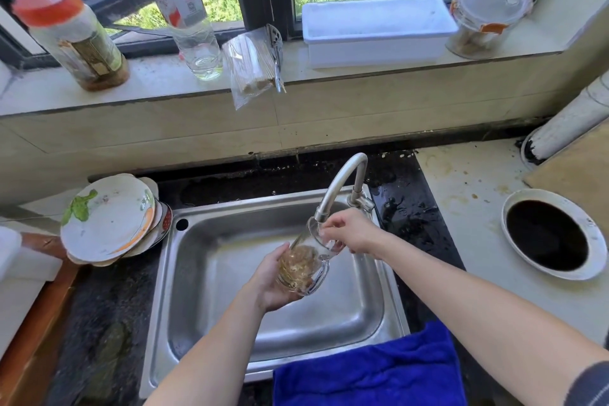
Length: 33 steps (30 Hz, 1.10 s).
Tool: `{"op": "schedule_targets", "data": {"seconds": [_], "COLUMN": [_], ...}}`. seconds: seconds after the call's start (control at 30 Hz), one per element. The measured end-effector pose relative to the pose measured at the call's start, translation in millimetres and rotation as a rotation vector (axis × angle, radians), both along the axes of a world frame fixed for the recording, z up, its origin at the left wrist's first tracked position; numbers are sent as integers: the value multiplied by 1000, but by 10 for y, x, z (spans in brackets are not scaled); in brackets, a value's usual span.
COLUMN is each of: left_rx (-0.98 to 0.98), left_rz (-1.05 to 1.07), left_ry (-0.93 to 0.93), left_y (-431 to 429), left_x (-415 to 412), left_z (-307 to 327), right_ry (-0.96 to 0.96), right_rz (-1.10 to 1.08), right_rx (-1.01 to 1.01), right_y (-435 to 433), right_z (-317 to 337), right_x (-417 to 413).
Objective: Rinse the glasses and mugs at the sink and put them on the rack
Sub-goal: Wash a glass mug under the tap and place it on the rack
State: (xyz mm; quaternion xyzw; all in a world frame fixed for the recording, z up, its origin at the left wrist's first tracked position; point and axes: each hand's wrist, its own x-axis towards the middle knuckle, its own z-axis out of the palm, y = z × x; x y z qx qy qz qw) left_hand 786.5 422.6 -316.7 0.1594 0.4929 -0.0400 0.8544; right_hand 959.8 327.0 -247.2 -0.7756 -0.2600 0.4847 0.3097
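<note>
The fingers of the left hand are curled round the base of the glass mug, those of the right hand are pinched on its rim, and the mug is held tilted under the faucet above the sink, with stacked plates to its left.

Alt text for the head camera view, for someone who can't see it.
A person holds a glass mug tilted under the faucet above a steel sink, the left hand gripping its base and the right hand at its rim. Stacked plates sit left of the sink; a blue towel drapes its front edge.
</note>
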Motion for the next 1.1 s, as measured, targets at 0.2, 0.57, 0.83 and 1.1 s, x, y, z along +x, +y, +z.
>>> {"op": "schedule_targets", "data": {"seconds": [0.2,0.57,0.83,1.1], "left_rx": [45,290,905,842], "left_rz": [8,-339,-537,-662], "left_ry": [-58,85,193,361], "left_y": [-72,14,121,206], "left_x": [-75,-118,-9,48], "left_z": [98,240,457,566], "right_ry": [116,208,642,612], "right_rz": [-99,-138,-417,-380], "right_rx": [-62,-40,-208,-126], "right_y": [-15,-46,-159,-152], "right_z": [-6,-146,-337,-240], "right_x": [-36,-8,-84,-187]}}
